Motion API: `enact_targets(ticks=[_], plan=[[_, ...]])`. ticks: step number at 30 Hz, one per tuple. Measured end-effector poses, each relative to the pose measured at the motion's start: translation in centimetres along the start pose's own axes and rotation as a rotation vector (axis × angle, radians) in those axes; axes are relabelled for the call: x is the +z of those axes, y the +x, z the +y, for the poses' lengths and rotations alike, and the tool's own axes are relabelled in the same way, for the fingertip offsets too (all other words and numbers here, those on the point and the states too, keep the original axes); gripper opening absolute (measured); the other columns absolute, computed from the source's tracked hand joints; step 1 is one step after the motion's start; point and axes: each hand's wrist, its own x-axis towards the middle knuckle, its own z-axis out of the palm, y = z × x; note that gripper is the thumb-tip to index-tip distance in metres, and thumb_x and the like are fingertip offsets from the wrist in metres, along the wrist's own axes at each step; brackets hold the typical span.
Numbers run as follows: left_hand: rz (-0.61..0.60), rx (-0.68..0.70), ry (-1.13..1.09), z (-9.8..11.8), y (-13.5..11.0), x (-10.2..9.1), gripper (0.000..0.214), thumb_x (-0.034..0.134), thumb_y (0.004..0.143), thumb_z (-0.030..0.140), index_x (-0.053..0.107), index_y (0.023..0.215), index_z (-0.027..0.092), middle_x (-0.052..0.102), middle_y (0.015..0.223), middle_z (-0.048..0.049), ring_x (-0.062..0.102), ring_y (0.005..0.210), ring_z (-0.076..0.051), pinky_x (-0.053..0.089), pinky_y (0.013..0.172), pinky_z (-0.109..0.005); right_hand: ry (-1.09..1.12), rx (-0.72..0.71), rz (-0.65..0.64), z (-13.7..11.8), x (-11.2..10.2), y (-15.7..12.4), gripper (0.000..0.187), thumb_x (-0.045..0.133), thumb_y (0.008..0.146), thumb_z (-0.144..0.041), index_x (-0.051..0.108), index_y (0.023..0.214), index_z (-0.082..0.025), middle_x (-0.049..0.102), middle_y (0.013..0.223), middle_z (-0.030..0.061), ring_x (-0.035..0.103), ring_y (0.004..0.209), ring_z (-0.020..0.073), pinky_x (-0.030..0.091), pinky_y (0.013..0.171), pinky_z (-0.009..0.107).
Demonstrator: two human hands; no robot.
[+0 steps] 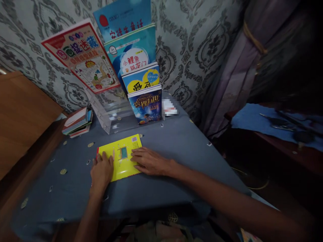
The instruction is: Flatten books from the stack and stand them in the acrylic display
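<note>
A thin yellow book (122, 153) lies flat on the blue-grey tablecloth (176, 148) in front of me. My left hand (101, 171) rests on its left edge, fingers curled over the corner. My right hand (148, 161) lies flat on its right side with the fingers stretched out towards the left. Behind the book stands a clear acrylic tiered rack (113, 116) holding several children's books, the front one dark blue (148, 105).
A red-and-white book (82, 57) leans on the rack's left side. A small stack of books (77, 122) sits at the table's back left. Patterned wallpaper is behind, a wooden panel (22, 114) at left, a curtain (234, 67) and a blue-covered surface (264, 122) at right.
</note>
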Motion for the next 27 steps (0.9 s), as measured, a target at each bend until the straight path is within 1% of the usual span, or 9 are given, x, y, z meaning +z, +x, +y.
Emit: enact_targets(ticks=[2, 5, 8, 10, 13, 17, 21, 24, 27], plan=[[-0.025, 0.039, 0.009, 1.2, -0.7, -1.4, 0.053, 0.030, 0.103, 0.040, 0.052, 0.140, 0.008, 0.060, 0.137, -0.0253, 0.061, 0.122, -0.040, 0.055, 0.090, -0.050, -0.032, 0.007, -0.039, -0.2, -0.2, 0.1, 0.018, 0.061, 0.096, -0.021, 0.069, 0.111, -0.016, 0.071, 0.122, 0.0148, 0.061, 0.123, 0.0250, 0.045, 0.108, 0.044], [-0.061, 0.084, 0.012, 2.8, -1.4, -3.3, 0.047, 0.030, 0.105, 0.037, 0.053, 0.138, 0.012, 0.062, 0.137, -0.0209, 0.065, 0.118, -0.035, 0.056, 0.088, -0.045, -0.095, 0.039, -0.085, -0.4, -0.6, 0.2, 0.019, 0.060, 0.097, -0.020, 0.068, 0.113, -0.013, 0.070, 0.122, 0.0148, 0.062, 0.120, 0.0249, 0.046, 0.107, 0.043], [-0.112, 0.146, 0.014, 4.0, -1.6, -4.6, 0.040, 0.032, 0.105, 0.032, 0.059, 0.127, 0.014, 0.067, 0.130, -0.0170, 0.072, 0.106, -0.030, 0.056, 0.082, -0.038, -0.167, 0.070, -0.092, -0.5, -0.9, 0.3, 0.021, 0.061, 0.097, -0.021, 0.068, 0.115, -0.013, 0.069, 0.124, 0.0149, 0.059, 0.124, 0.0263, 0.043, 0.110, 0.044], [-0.134, 0.194, 0.003, 4.8, -1.5, -5.1, 0.037, 0.031, 0.106, 0.029, 0.062, 0.121, 0.016, 0.070, 0.125, -0.0150, 0.074, 0.099, -0.028, 0.055, 0.080, -0.036, -0.200, 0.081, -0.087, -0.5, -1.0, 0.3, 0.021, 0.060, 0.098, -0.021, 0.068, 0.115, -0.013, 0.068, 0.125, 0.0157, 0.058, 0.126, 0.0272, 0.042, 0.110, 0.046], [-0.146, 0.259, -0.024, 6.0, -1.3, -5.6, 0.035, 0.031, 0.106, 0.026, 0.063, 0.118, 0.017, 0.073, 0.117, -0.0138, 0.075, 0.097, -0.028, 0.053, 0.076, -0.034, -0.214, 0.106, -0.081, -0.5, -1.4, 0.4, 0.019, 0.058, 0.099, -0.020, 0.068, 0.112, -0.011, 0.069, 0.120, 0.0165, 0.059, 0.122, 0.0269, 0.045, 0.106, 0.045], [-0.152, 0.343, -0.029, 7.6, -1.2, -6.0, 0.033, 0.033, 0.105, 0.022, 0.062, 0.120, 0.017, 0.074, 0.116, -0.0134, 0.075, 0.097, -0.027, 0.052, 0.073, -0.033, -0.250, 0.161, -0.109, -0.3, -1.8, 0.5, 0.017, 0.056, 0.099, -0.018, 0.069, 0.105, -0.010, 0.069, 0.114, 0.0156, 0.062, 0.118, 0.0272, 0.047, 0.103, 0.044], [-0.135, 0.417, -0.056, 8.6, -1.2, -6.2, 0.032, 0.036, 0.105, 0.021, 0.060, 0.126, 0.018, 0.075, 0.117, -0.0124, 0.075, 0.100, -0.026, 0.052, 0.075, -0.032, -0.284, 0.206, -0.078, 0.4, -1.6, 0.5, 0.023, 0.052, 0.101, -0.018, 0.067, 0.115, -0.008, 0.067, 0.125, 0.0187, 0.059, 0.124, 0.0283, 0.045, 0.107, 0.047], [-0.109, 0.464, -0.109, 9.1, -1.1, -5.9, 0.031, 0.037, 0.105, 0.022, 0.062, 0.124, 0.019, 0.075, 0.116, -0.0115, 0.075, 0.100, -0.025, 0.052, 0.075, -0.031, -0.296, 0.225, -0.067, 1.1, -1.4, 0.3, 0.028, 0.048, 0.102, -0.018, 0.064, 0.121, -0.007, 0.065, 0.129, 0.0192, 0.057, 0.128, 0.0281, 0.042, 0.110, 0.046], [-0.065, 0.485, -0.163, 9.4, -0.8, -5.6, 0.031, 0.038, 0.105, 0.024, 0.064, 0.121, 0.020, 0.075, 0.116, -0.0110, 0.075, 0.097, -0.025, 0.053, 0.076, -0.032, -0.291, 0.242, -0.061, 1.9, -1.4, 0.1, 0.028, 0.048, 0.102, -0.020, 0.064, 0.122, -0.008, 0.065, 0.129, 0.0188, 0.056, 0.129, 0.0270, 0.042, 0.110, 0.045]])
